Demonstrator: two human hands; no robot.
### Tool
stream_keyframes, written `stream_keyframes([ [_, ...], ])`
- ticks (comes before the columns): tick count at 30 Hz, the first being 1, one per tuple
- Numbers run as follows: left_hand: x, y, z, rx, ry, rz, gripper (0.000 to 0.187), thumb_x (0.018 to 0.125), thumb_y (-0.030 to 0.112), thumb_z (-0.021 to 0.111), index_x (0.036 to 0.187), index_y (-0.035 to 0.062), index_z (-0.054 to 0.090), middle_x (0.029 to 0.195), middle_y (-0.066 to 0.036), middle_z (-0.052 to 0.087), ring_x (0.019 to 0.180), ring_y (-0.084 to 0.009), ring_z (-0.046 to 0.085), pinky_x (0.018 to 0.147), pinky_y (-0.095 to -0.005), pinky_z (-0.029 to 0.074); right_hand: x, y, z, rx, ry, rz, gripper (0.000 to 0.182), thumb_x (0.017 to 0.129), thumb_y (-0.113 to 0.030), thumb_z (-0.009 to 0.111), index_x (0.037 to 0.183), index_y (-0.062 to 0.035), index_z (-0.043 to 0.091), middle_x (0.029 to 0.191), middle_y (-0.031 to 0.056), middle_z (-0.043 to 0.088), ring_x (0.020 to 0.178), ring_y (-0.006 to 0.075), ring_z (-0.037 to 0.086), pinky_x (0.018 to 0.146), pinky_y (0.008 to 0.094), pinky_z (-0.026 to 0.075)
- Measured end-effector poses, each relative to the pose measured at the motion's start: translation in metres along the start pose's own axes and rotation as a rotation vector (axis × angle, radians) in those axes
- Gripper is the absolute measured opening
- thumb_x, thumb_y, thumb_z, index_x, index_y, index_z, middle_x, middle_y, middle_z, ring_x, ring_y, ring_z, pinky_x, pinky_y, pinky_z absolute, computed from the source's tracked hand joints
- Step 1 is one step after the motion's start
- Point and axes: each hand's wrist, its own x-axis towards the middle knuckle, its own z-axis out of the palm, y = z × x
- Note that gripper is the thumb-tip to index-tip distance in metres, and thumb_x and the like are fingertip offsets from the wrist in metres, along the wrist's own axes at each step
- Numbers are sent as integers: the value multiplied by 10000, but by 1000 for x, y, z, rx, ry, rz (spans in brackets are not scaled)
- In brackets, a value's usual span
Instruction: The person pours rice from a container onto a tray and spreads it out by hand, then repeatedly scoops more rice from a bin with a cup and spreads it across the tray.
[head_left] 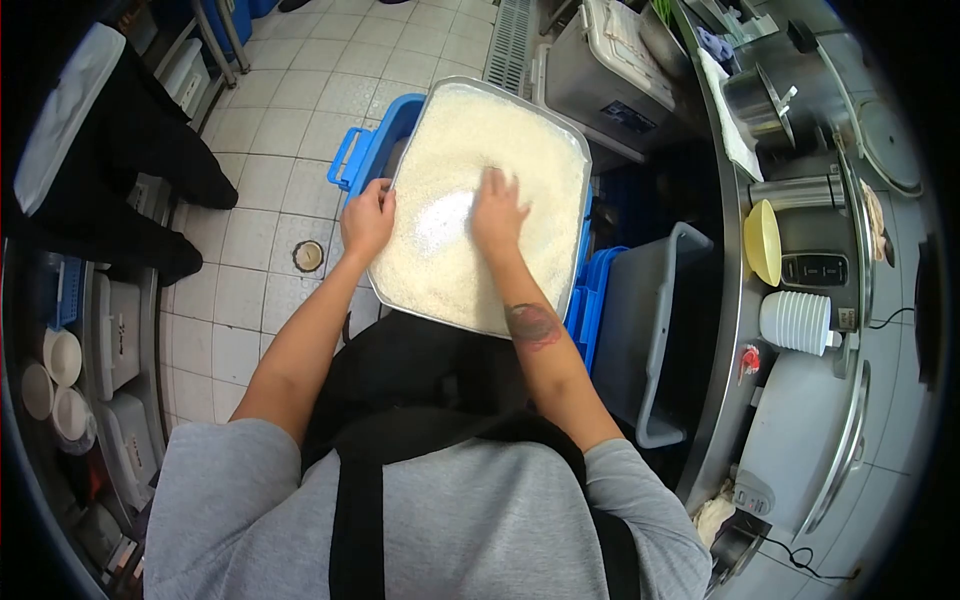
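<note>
In front of me a large metal tray (585,160) rests over a blue crate, filled with pale, cream-coloured grains (540,130) that look like breadcrumbs or rice. A patch of the tray's shiny bottom shows through left of centre. My left hand (369,218) is closed on the tray's left rim, with its fingertips partly hidden. Over the middle of the tray, my right hand (497,212) lies with fingers apart on the grains, slightly blurred. It holds nothing that I can see.
The blue crate (350,160) shows its handle at the tray's left. A grey bin (660,340) stands to the right, beside a steel counter with a yellow bowl (762,243) and stacked white containers (796,322). Another person's dark-trousered legs (150,150) are at upper left.
</note>
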Motion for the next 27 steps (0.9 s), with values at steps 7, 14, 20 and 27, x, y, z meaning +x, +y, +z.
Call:
stream_keyframes([
  [7,-2,3,-2,-33,7,8,210,880,229,573,1016,84,640,808,-102,680,743,-300,647,650,-399,486,-27,44,-15,264,7,113,292,782,-68,584,1072,-48,605,1012,192,592,956,397,569,791,447,480],
  [14,-1,2,0,-23,30,19,214,866,233,576,1015,97,645,778,-105,681,724,-310,647,645,-423,487,10,30,-99,676,-40,121,162,841,-137,582,845,4,664,670,155,635,617,234,629,587,324,461],
  [20,0,1,0,-21,13,-4,219,866,240,578,1021,100,645,788,-104,683,732,-311,648,651,-426,488,11,32,-106,896,-116,198,306,884,-305,586,866,-15,681,811,159,648,800,248,614,757,329,462],
  [27,0,3,-2,-20,9,-12,221,868,241,577,1024,101,645,784,-103,682,722,-311,649,647,-425,490,-67,-3,-71,326,-142,-254,483,832,-394,626,1230,-129,555,1346,139,457,1305,325,363,998,620,282],
])
